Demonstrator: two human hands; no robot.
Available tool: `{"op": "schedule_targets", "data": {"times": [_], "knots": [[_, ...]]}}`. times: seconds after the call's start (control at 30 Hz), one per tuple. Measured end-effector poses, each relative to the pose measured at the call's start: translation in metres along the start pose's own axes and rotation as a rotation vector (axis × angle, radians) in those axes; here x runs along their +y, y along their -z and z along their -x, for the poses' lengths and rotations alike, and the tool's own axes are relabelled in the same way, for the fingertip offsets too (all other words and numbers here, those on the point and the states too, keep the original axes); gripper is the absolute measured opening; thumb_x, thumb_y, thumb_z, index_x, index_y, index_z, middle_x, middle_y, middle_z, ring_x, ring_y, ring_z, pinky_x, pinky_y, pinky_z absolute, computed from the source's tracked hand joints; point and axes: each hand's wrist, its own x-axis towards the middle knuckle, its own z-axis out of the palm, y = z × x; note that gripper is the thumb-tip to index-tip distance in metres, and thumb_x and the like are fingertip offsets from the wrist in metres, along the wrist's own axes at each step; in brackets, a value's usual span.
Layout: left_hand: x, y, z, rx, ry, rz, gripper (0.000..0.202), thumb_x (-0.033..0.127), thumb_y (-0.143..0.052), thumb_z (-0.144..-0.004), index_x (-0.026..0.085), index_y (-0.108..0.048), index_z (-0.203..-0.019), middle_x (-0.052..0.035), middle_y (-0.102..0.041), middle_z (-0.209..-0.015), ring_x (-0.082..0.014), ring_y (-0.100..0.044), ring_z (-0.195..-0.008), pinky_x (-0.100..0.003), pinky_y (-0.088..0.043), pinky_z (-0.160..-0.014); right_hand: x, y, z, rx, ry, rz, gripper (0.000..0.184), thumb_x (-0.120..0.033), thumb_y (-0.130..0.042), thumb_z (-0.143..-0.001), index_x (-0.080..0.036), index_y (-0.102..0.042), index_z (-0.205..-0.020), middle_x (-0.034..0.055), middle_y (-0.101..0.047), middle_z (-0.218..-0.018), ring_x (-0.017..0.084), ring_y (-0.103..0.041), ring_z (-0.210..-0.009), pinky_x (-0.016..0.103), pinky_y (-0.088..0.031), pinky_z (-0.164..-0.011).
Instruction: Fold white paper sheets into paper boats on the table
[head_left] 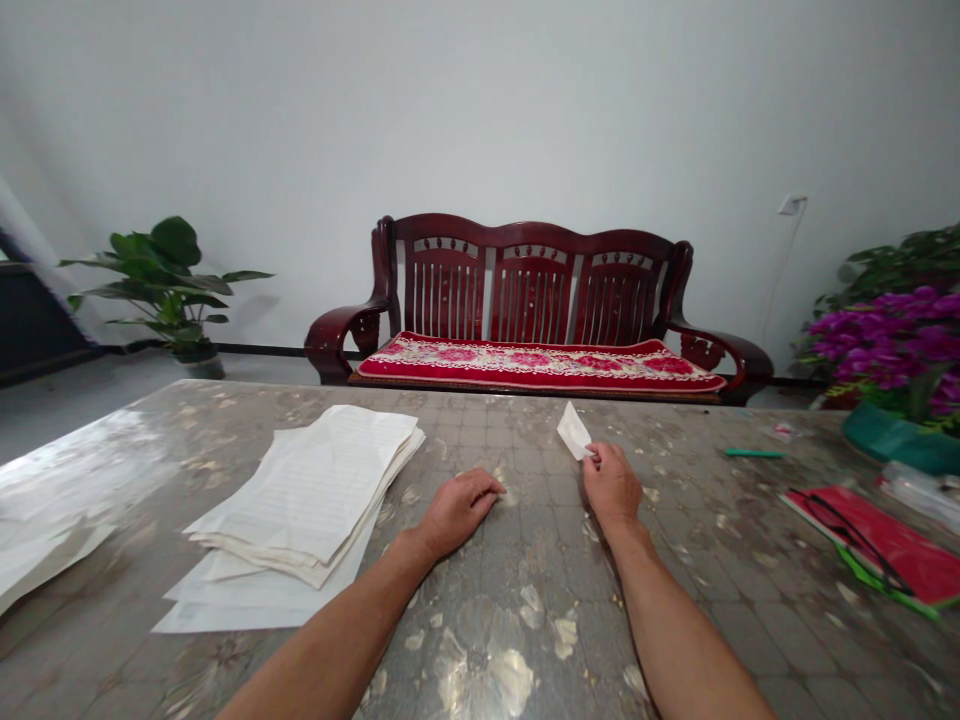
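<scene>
Head: folded paper [574,431] in right grip [611,485]

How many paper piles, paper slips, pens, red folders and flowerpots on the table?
Paper piles: 2, the near pile and the far-left pile
Paper slip: 1, pinched in the right hand
Green pen: 1
Red folder: 1
Flowerpot: 1
Total: 6

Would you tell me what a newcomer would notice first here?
A dark red wooden bench with a floral cushion stands beyond the table. The right hand pinches a small folded paper; a stack of lined sheets lies left of the left hand.
</scene>
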Motion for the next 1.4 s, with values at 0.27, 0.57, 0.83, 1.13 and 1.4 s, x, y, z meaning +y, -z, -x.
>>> {"op": "schedule_targets", "data": {"times": [0.27, 0.57, 0.83, 1.13, 1.4], "knots": [[-0.001, -0.001, 0.001, -0.001, 0.007, 0.010, 0.018, 0.017, -0.052, -0.089, 0.021, -0.069, -0.092, -0.0030, -0.070, -0.091, -0.0167, -0.066, -0.090, -0.028, -0.050, -0.085, -0.003, 0.003, -0.002, -0.072, -0.050, 0.066, 0.026, -0.019, -0.051, -0.088, -0.022, -0.068, -0.108, 0.0027, -0.066, -0.097, 0.015, -0.055, -0.081, 0.026, -0.032, -0.065], [-0.001, -0.001, 0.001, -0.005, 0.007, 0.015, 0.018, 0.017, -0.051, -0.090, 0.021, -0.069, -0.091, -0.0028, -0.070, -0.092, -0.0166, -0.065, -0.090, -0.027, -0.049, -0.085, -0.005, 0.006, -0.001, -0.102, -0.055, 0.061, 0.024, -0.021, -0.052, -0.090, -0.023, -0.069, -0.107, 0.0023, -0.066, -0.098, 0.016, -0.055, -0.081, 0.026, -0.030, -0.065], [-0.001, -0.001, 0.001, -0.003, 0.002, 0.010, 0.018, 0.016, -0.051, -0.089, 0.021, -0.069, -0.091, -0.0024, -0.070, -0.091, -0.0165, -0.066, -0.090, -0.027, -0.049, -0.085, -0.005, 0.008, -0.001, -0.057, -0.078, -0.013, 0.018, -0.016, -0.052, -0.084, -0.022, -0.069, -0.087, 0.0015, -0.062, -0.095, 0.014, -0.051, -0.077, 0.026, -0.028, -0.062], [-0.011, -0.007, -0.001, 0.214, 0.144, 0.070, 0.031, 0.010, -0.051, -0.083, 0.021, -0.064, -0.109, -0.0030, -0.070, -0.101, -0.0152, -0.066, -0.086, -0.028, -0.053, -0.081, 0.011, -0.007, -0.005, 0.046, 0.071, -0.309, 0.030, -0.015, -0.041, -0.078, -0.020, -0.070, -0.086, 0.0073, -0.063, -0.098, 0.020, -0.058, -0.092, 0.032, -0.045, -0.083], [-0.011, -0.007, -0.003, 0.118, 0.146, 0.123, 0.057, 0.009, -0.054, -0.080, 0.023, -0.053, -0.135, -0.0072, -0.064, -0.127, -0.0183, -0.066, -0.101, -0.034, -0.054, -0.091, -0.002, 0.002, 0.002, 0.137, 0.158, -0.261, 0.028, -0.018, -0.047, -0.079, -0.019, -0.071, -0.095, 0.0071, -0.059, -0.102, 0.018, -0.058, -0.082, 0.033, -0.048, -0.078]]}}
